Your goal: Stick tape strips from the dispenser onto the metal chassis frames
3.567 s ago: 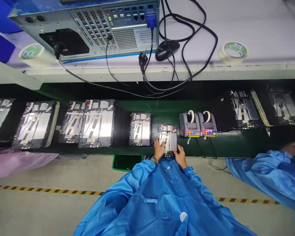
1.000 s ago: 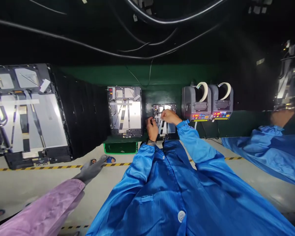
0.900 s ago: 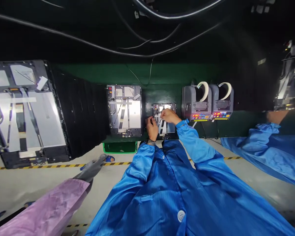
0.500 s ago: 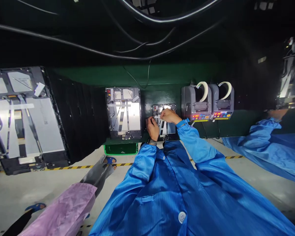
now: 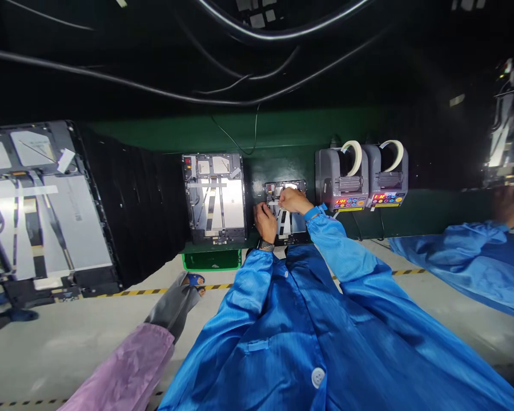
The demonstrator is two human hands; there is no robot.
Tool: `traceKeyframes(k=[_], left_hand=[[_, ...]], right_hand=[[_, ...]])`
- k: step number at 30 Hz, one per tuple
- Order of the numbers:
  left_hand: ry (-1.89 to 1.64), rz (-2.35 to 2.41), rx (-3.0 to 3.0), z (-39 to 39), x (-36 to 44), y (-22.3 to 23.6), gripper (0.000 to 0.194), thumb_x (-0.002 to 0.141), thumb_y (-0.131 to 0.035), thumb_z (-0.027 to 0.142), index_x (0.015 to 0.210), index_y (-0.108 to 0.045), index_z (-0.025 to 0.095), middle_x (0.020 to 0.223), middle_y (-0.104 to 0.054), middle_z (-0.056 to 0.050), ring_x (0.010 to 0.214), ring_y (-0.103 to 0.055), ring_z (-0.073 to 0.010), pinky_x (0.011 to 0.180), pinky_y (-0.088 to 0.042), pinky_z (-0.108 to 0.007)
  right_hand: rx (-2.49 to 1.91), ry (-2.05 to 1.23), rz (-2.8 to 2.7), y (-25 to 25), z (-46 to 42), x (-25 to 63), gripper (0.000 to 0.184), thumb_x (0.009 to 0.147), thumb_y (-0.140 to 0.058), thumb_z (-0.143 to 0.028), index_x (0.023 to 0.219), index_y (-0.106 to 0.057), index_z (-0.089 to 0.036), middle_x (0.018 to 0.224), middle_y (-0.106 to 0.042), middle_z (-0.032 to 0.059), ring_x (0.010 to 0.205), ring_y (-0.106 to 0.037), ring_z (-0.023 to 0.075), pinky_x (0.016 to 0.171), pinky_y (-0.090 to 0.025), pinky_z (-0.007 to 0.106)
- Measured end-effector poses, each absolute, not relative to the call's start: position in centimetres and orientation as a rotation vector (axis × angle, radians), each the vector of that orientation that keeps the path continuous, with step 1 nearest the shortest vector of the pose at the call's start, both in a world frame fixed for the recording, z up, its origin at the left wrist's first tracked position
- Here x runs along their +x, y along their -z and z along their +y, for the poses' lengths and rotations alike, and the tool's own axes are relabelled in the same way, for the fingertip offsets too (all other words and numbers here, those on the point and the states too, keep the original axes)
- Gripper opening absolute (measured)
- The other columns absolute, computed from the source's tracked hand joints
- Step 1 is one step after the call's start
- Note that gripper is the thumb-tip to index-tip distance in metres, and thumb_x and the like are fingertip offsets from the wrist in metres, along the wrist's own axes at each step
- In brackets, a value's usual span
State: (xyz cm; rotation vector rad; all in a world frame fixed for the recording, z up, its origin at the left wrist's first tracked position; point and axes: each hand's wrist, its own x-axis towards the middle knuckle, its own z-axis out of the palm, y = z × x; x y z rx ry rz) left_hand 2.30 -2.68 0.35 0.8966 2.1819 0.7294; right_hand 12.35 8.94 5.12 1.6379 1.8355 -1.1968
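An opened tablet (image 5: 298, 224) with its inner parts exposed lies on the dark green bench in front of me, partly covered by my hands. My right hand (image 5: 294, 201) reaches over its upper middle, fingers pinched together on a small pale strip of tape (image 5: 274, 203). My left hand (image 5: 265, 222) is at the tablet's left edge, its fingers bent and its thumb apart from them. I see nothing held in it. Left of this tablet lies a larger opened tablet (image 5: 233, 208) with white panels, dark flex cables and pale tape across it.
Two grey tape dispensers (image 5: 341, 181) with lit red displays stand to the right. A big opened device (image 5: 77, 217) fills the left side. Black cables (image 5: 163, 91) hang across the back. Below the bench edge is a green crate (image 5: 212, 268). Co-workers' sleeves (image 5: 124, 365) show at both sides.
My hands keep nearly the same place over the tablet, the right one pinching still. The view has shifted slightly. At the right, the co-worker's hand has moved to the right.
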Motion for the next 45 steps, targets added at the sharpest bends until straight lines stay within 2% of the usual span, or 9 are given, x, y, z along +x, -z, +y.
traceKeyframes(k=[10,18,32,39,45], left_hand=[[-0.676,2.195,0.928,-2.1,2.0,-0.5,0.023,0.106,-0.039,0.027,0.104,-0.061,0.022,0.109,-0.069,-0.013,0.108,-0.064,-0.0241,0.095,-0.046,-0.035],[-0.666,2.183,0.971,-2.4,2.0,-0.5,0.02,0.105,-0.047,0.035,0.106,-0.062,0.022,0.111,-0.07,-0.012,0.106,-0.065,-0.0243,0.094,-0.047,-0.035],[-0.422,2.179,1.184,-1.6,1.3,-1.5,0.019,0.102,-0.051,0.029,0.111,-0.066,0.02,0.108,-0.071,-0.017,0.095,-0.07,-0.0294,0.081,-0.048,-0.037],[-0.233,2.236,1.254,-0.8,1.9,-2.0,0.017,0.097,-0.055,0.024,0.11,-0.063,0.016,0.107,-0.071,-0.02,0.088,-0.072,-0.0324,0.078,-0.049,-0.04],[-0.325,2.193,1.193,-0.9,1.6,-2.1,0.014,0.098,-0.056,0.028,0.107,-0.062,0.02,0.104,-0.07,-0.017,0.093,-0.071,-0.0305,0.08,-0.049,-0.038]], right_hand=[[1.642,1.185,1.803,-5.6,9.2,12.0,0.008,0.087,-0.072,-0.02,0.091,-0.079,-0.019,0.103,-0.079,0.0074,0.102,-0.072,0.0246,0.091,-0.051,0.031],[1.657,1.182,1.785,-5.5,9.1,11.9,0.007,0.088,-0.072,-0.021,0.092,-0.078,-0.019,0.105,-0.079,0.0091,0.103,-0.072,0.0256,0.092,-0.05,0.032],[1.655,1.181,1.786,-4.7,8.6,12.1,0.01,0.088,-0.071,-0.025,0.093,-0.078,-0.02,0.103,-0.079,0.0112,0.105,-0.072,0.0274,0.095,-0.05,0.035],[1.674,1.214,1.793,-5.8,8.1,12.2,0.014,0.085,-0.071,-0.016,0.096,-0.078,-0.018,0.104,-0.079,0.0103,0.1,-0.073,0.025,0.087,-0.051,0.029],[1.714,1.215,1.794,-5.5,7.7,13.0,0.013,0.083,-0.075,-0.018,0.095,-0.079,-0.019,0.103,-0.079,0.01,0.099,-0.073,0.0255,0.081,-0.052,0.027]])
